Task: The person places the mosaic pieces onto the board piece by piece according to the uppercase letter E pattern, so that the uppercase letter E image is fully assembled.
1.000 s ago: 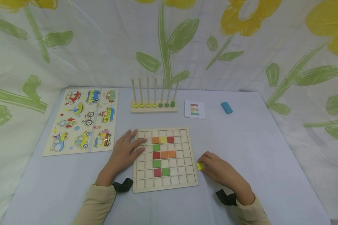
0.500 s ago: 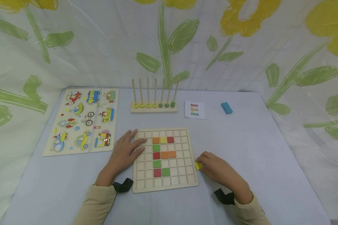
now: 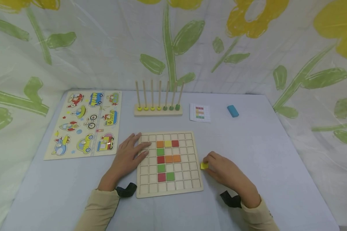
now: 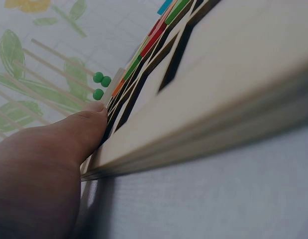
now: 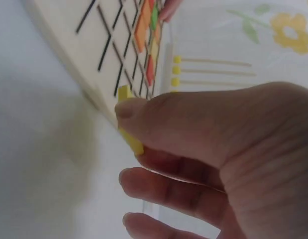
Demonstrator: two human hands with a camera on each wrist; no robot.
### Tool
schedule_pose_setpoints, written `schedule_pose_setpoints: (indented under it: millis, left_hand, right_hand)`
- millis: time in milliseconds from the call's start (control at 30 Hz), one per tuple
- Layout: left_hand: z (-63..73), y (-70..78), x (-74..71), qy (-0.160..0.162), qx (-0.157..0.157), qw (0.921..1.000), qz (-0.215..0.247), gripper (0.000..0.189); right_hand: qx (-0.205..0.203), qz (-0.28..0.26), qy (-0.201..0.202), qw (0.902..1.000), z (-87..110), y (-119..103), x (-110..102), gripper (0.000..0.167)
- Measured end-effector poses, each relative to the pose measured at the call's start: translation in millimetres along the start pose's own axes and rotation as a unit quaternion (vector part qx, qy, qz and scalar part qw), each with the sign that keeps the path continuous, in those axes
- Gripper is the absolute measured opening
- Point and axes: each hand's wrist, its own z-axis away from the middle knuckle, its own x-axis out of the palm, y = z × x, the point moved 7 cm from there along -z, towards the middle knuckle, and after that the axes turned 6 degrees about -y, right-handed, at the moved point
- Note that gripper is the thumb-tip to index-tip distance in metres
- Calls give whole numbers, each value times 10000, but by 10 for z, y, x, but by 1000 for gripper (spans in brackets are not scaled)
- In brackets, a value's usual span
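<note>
A wooden grid board [image 3: 169,190] lies in the middle of the table. Several orange, yellow, red and green square tiles sit in its cells, such as a green tile [image 3: 170,176] in the lower part. My left hand [image 3: 128,155] rests on the board's left edge with fingers spread over the frame and outer cells. In the left wrist view its thumb [image 4: 86,127] lies along that edge. My right hand [image 3: 224,170] is beside the board's right edge, pinching a yellow square tile [image 3: 204,166] between thumb and index finger. The right wrist view shows this tile [image 5: 131,142] on edge, the other fingers loosely curled.
A knobbed vehicle puzzle [image 3: 84,125] lies at the left. Behind the board stands a wooden peg rack [image 3: 158,113] with yellow and green beads. A printed pattern card [image 3: 200,112] and a blue block [image 3: 232,111] lie at the back right. A flowered cloth hangs behind.
My right hand, with the yellow tile, has shifted slightly left to the board's right edge and then a little farther from me. My left hand and the board have stayed put.
</note>
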Motion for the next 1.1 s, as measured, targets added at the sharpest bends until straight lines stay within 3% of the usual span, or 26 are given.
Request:
schedule_pose_setpoints:
  millis: [233,600,1100]
  left_hand:
    - [2,-7,-7,3,-19,10000,-23,39]
    - [-8,9,-2,27,-17,10000,40,38]
    - [-6,24,-11,43,0,10000,4,38]
  right_hand:
    - [-123,-293,-217,9993,-114,-194,17,24]
    - [-1032,-158,-609,9927,-326,-605,242,22]
    - [-1102,84,-594,9921,-374,-661,285,23]
